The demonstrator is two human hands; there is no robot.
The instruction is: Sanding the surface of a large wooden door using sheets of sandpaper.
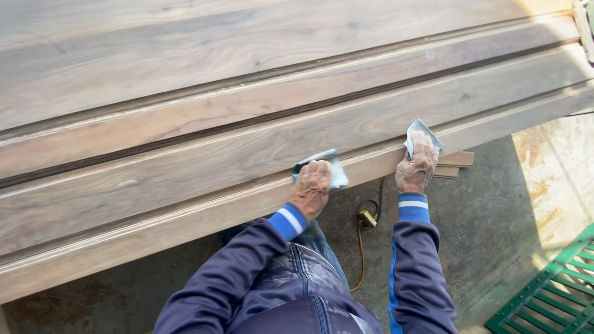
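Both hands — sandpaper on panel

One head-worn camera looks steeply down, close over the panel's near edge, seemingly tilted.

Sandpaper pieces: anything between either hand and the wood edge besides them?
Nothing visible. The left hand presses one sandpaper piece on the moulded panel edge; the right hand presses another sandpaper piece further along it.

Open floor beneath panel
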